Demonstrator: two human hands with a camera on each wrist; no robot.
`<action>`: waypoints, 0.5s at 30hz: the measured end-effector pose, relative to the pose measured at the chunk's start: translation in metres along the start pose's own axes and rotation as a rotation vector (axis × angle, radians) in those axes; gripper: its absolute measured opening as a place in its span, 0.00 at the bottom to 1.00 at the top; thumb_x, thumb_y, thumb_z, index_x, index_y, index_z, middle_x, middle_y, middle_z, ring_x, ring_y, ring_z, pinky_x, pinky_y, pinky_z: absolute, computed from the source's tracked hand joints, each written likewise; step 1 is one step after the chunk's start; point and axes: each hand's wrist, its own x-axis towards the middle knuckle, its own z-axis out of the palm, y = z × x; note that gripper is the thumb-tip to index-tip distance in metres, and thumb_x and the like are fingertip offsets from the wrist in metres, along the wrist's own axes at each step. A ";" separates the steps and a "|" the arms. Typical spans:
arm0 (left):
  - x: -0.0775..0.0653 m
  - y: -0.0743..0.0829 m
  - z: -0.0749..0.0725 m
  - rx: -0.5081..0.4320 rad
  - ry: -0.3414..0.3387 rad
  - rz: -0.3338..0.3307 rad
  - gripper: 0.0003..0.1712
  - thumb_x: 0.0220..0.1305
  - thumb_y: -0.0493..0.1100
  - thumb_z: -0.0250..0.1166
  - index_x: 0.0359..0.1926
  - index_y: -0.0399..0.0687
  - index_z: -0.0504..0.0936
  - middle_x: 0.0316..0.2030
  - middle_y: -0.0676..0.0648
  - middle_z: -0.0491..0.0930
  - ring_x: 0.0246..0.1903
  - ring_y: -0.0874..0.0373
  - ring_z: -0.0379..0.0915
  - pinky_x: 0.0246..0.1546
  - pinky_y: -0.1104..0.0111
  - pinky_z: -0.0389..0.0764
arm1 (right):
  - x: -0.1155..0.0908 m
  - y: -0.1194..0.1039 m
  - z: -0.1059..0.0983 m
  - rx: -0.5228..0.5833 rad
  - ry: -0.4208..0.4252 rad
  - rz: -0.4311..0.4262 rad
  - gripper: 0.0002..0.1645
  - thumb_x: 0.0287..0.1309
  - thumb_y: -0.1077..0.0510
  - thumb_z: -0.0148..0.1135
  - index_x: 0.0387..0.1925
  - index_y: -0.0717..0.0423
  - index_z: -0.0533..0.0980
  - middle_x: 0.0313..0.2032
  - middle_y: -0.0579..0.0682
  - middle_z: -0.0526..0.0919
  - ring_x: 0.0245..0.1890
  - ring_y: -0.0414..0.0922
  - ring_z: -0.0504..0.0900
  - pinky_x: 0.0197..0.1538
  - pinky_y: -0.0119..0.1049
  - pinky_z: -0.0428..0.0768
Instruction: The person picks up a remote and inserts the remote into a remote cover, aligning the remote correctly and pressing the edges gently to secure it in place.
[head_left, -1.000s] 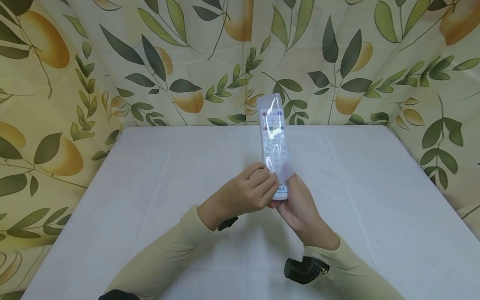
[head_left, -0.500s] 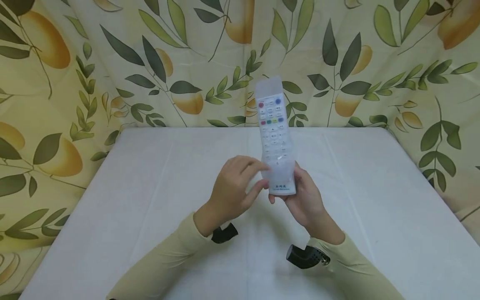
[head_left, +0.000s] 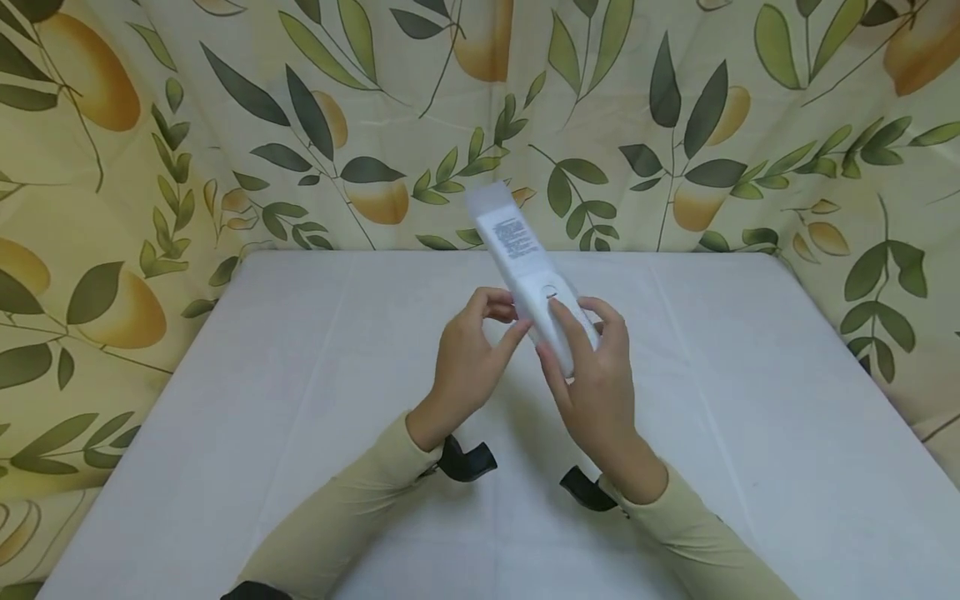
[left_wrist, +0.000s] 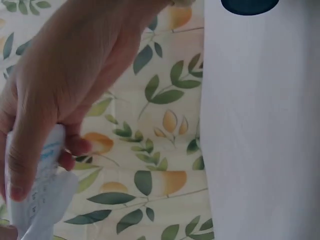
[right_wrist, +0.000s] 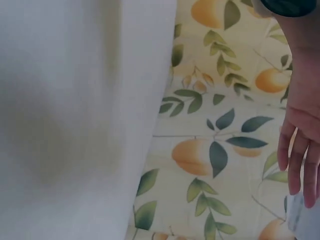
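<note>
A white remote control in a translucent plastic sleeve is held up tilted, its top leaning left. Its back with a printed label faces the head camera. My right hand grips the lower end, index finger on the back near the battery cover, thumb at the left edge. At the remote's left edge, my left hand pinches it between thumb and fingers. The left wrist view shows the button side of the remote with loose sleeve film around it. In the right wrist view, the right hand's fingers lie over the remote.
A white-covered table lies beneath both hands. Behind it hangs a cloth printed with leaves and orange fruit. Black wrist cameras sit on both forearms, the left one close to the right one.
The remote has been turned over from its button side to its back and now leans left. My left hand, apart from it half a second ago, has come to its edge; the right hand's grip has shifted.
</note>
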 end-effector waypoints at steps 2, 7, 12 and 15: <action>0.002 -0.003 0.001 -0.021 0.022 -0.028 0.14 0.62 0.42 0.63 0.45 0.40 0.75 0.36 0.45 0.84 0.40 0.54 0.80 0.34 0.66 0.75 | -0.001 0.000 0.001 -0.029 -0.005 -0.078 0.29 0.52 0.62 0.64 0.58 0.56 0.70 0.54 0.69 0.64 0.46 0.64 0.68 0.40 0.53 0.76; 0.005 -0.009 0.002 -0.063 0.058 -0.026 0.06 0.64 0.38 0.59 0.40 0.39 0.74 0.33 0.44 0.84 0.37 0.55 0.79 0.30 0.67 0.74 | -0.004 0.001 0.005 -0.060 -0.022 -0.159 0.34 0.48 0.65 0.67 0.59 0.59 0.70 0.54 0.70 0.64 0.44 0.65 0.69 0.39 0.53 0.78; 0.008 -0.006 -0.001 0.092 0.046 0.175 0.01 0.64 0.34 0.56 0.35 0.39 0.73 0.28 0.45 0.78 0.30 0.55 0.73 0.30 0.68 0.72 | -0.007 -0.001 0.008 -0.066 0.001 -0.141 0.34 0.48 0.64 0.68 0.59 0.60 0.68 0.50 0.68 0.66 0.27 0.53 0.72 0.26 0.41 0.79; 0.009 -0.002 -0.004 0.179 0.014 0.261 0.03 0.63 0.32 0.55 0.32 0.39 0.72 0.25 0.46 0.74 0.27 0.56 0.67 0.28 0.69 0.69 | -0.009 -0.004 0.008 -0.056 0.017 -0.127 0.27 0.58 0.60 0.61 0.59 0.61 0.69 0.46 0.66 0.66 0.22 0.49 0.71 0.20 0.38 0.76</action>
